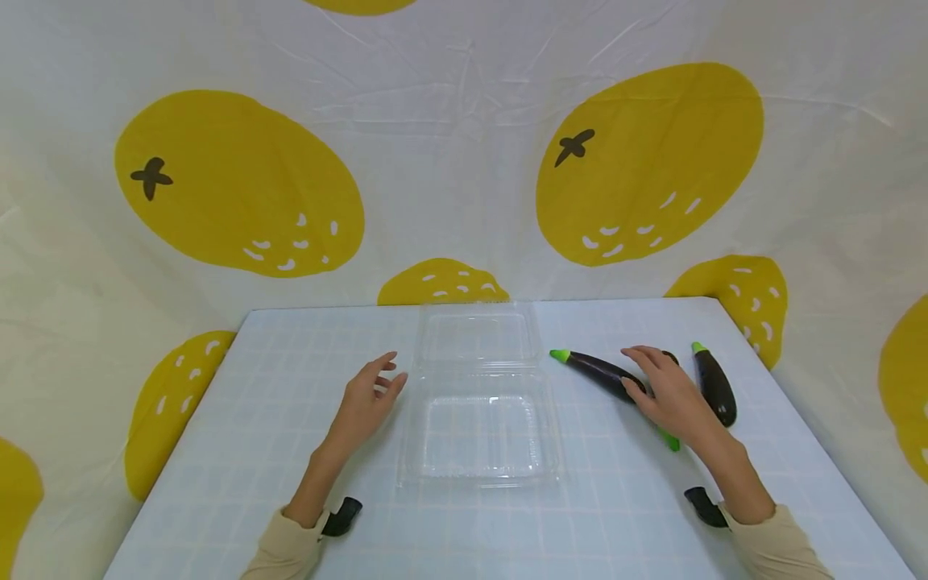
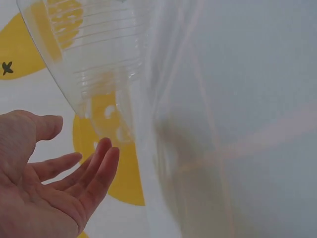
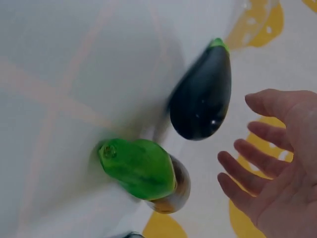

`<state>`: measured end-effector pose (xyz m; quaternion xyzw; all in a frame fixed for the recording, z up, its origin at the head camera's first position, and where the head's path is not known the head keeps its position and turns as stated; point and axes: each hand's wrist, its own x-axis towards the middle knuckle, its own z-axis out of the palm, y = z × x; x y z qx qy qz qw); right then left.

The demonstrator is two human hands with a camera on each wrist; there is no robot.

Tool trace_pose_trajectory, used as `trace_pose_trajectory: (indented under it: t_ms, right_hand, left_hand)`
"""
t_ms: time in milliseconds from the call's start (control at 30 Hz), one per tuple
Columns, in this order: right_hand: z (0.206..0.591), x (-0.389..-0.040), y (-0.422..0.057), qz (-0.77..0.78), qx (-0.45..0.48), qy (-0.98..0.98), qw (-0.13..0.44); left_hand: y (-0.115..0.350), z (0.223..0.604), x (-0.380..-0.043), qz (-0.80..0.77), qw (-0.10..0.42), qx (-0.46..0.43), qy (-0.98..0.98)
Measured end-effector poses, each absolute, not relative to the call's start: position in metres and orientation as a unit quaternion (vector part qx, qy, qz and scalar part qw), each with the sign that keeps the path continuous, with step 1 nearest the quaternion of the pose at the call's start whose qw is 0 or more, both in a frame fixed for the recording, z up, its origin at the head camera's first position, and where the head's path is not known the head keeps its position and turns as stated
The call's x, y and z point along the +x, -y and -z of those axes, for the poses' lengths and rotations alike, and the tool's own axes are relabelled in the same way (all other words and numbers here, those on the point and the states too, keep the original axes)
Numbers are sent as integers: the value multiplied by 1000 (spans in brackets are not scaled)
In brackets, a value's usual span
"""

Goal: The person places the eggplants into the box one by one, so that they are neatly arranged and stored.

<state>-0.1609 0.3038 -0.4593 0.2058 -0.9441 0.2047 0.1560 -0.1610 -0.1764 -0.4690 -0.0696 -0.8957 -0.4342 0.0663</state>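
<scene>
A transparent clamshell box lies unfolded on the table, its lid toward the back. My left hand hovers beside its left edge with loosely bent fingers and nothing in them. In the left wrist view the box appears beyond the fingertips. Over the eggplants at the right is my right hand, thumb and fingers spread apart. One eggplant points its green stem left; another, with its green cap toward me, is mostly hidden by the hand. A third eggplant lies farther right. The right wrist view shows a gap between fingers and eggplants.
A pale checked cloth covers the table. Behind it hangs a white curtain printed with large yellow fruit. Black camera mounts sit at both wrists, beside beige sleeves.
</scene>
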Motion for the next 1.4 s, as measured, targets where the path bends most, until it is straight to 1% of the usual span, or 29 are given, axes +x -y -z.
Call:
trace_pose_trajectory:
  t_ms: [200,467,767,1167,1400]
  right_hand:
    - [462,-160,-295,-212,194,949,126]
    - [466,-161,-287,-202,199,952,115]
    - [468,-160,-284,-193,176,962,76]
    - [464,-158,-282,-191,164,964,82]
    - [463,-157,-283,-189,161,965,83]
  left_hand:
    - [169,471,-158,434,67,-74,896]
    - [165,475,-153,456,67,-78,884]
    - [161,474,-152,513,30,-58,856]
    - [164,472,-154,554,-2,-33,832]
    - [165,470,-153,569,-8,-35,822]
